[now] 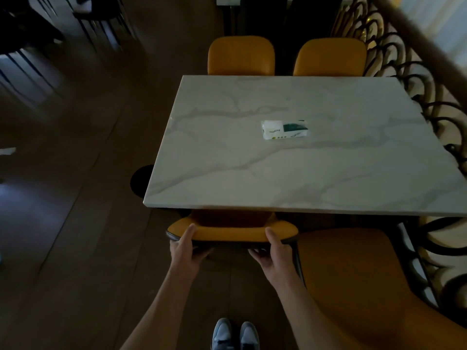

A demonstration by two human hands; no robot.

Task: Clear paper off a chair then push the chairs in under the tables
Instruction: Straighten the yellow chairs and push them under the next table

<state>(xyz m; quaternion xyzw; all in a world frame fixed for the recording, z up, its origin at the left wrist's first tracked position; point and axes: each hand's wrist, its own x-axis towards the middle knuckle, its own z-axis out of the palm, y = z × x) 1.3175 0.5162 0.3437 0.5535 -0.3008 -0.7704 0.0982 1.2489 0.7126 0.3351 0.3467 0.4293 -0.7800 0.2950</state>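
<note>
Presently both hands, left (183, 245) and right (274, 251), clasp the top edge of the mustard-yellow upholstered chair (231, 232), thumbs on top. Its seat lies straight ahead, already under the white marble surface (252, 173). A 2nd yellow chair (353, 279) stands out at right, nearer the right hand.

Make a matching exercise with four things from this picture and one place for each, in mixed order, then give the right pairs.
Things:
1. tissue pack
2. left hand
3. right hand
4. near-right chair

Places:
A. on the right end of the gripped chair's back
B. on the table
C. beside the gripped chair, not under the table
D. on the left end of the gripped chair's back

Pairs: 1-B, 2-D, 3-A, 4-C
</note>
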